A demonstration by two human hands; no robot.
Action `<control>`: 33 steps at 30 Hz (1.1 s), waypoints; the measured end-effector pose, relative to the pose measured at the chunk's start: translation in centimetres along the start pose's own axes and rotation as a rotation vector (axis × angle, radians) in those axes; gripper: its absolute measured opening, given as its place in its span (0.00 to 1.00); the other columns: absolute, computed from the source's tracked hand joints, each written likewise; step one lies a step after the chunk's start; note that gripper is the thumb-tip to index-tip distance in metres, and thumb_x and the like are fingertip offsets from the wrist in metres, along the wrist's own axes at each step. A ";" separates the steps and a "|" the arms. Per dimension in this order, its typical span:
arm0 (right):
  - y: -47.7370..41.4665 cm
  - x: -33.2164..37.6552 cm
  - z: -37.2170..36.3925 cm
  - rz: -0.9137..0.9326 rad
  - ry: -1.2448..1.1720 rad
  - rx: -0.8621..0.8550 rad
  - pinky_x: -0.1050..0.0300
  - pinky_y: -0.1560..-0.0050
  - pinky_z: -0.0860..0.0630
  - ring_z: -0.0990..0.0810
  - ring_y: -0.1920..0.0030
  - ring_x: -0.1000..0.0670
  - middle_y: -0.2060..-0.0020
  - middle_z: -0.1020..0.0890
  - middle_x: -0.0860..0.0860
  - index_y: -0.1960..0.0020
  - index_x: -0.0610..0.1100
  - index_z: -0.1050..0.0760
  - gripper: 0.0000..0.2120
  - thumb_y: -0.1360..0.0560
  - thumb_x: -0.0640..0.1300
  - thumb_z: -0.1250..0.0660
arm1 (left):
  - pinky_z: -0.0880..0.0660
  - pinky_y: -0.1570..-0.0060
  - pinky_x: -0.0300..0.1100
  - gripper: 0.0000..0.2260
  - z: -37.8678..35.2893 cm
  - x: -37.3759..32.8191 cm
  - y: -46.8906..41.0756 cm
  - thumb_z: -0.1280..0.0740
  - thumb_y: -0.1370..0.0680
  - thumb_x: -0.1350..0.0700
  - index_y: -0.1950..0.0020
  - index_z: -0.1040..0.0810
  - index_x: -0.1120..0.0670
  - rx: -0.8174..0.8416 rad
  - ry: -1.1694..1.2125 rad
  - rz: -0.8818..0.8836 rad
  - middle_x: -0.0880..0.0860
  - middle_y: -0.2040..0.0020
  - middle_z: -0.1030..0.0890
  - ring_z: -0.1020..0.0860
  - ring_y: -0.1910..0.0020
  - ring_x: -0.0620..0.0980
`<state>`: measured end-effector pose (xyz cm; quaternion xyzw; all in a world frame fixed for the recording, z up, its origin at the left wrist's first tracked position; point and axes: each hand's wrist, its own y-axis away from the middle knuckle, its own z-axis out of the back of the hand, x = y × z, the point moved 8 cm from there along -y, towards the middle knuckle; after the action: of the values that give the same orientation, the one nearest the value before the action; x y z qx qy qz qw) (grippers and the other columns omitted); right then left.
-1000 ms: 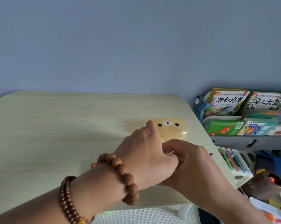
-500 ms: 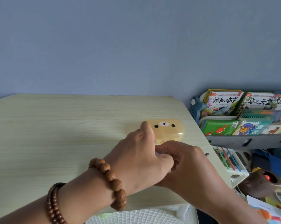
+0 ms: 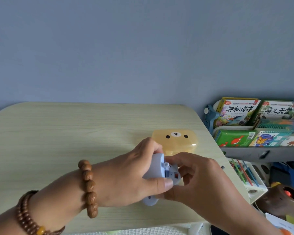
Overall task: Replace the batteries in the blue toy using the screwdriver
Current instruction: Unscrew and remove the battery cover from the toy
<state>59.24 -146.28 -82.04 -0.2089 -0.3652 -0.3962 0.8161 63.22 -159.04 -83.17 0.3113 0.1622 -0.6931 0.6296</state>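
Note:
The blue toy [image 3: 157,168] is a pale blue plastic body, held just above the wooden table [image 3: 58,141] with its underside and a small orange switch turned toward me. My left hand [image 3: 131,177] grips it from the left, thumb on its lower edge. My right hand [image 3: 193,180] holds its right side, fingers curled round it. A small dark screw [image 3: 222,167] lies on the table near the right edge. No screwdriver shows.
A translucent yellow bear-face box [image 3: 175,141] sits shut just behind the hands. Right of the table stands a grey shelf [image 3: 261,153] of picture books, a white bin [image 3: 249,180] of coloured sticks and a brown toy [image 3: 283,200].
Both hands have drawn apart and lifted a little, so the blue toy, hidden between them before, now shows with its underside up.

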 end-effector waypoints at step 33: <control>-0.9 -1.8 -1.1 0.106 0.073 0.120 0.62 0.57 0.19 0.16 0.53 0.56 0.44 0.21 0.62 0.38 0.60 0.22 0.33 0.41 0.64 0.20 | 0.26 0.62 0.43 0.25 7.7 10.4 5.9 0.38 0.33 0.27 0.59 0.35 0.48 -0.550 -0.553 0.635 0.47 0.60 0.26 0.23 0.58 0.53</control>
<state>58.24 -146.56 -84.09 -0.1642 -0.3465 -0.3372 0.8598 67.13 -172.75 -83.03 -0.0273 0.0632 -0.4557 0.8875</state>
